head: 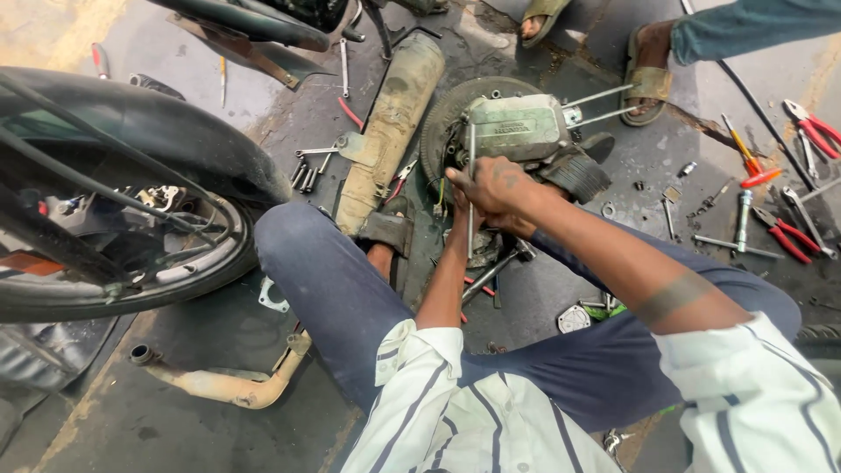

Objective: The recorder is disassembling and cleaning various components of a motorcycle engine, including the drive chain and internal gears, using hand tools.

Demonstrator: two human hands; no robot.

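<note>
A grimy grey motorcycle engine (517,127) lies on the ground between my knees, with a toothed sprocket ring behind it. My right hand (495,188) is closed around a long thin metal rod tool (471,149) that stands upright against the engine's near side. My left hand (460,206) reaches up under the right one; it is mostly hidden, so its grip is unclear. Two long studs (600,101) stick out of the engine toward the right.
A motorcycle wheel (114,219) fills the left. A rusty exhaust silencer (390,123) lies beside the engine, a bent exhaust pipe (223,381) at lower left. Pliers (784,232), spanners and sockets are scattered to the right. Another person's sandalled feet (648,79) stand at the top.
</note>
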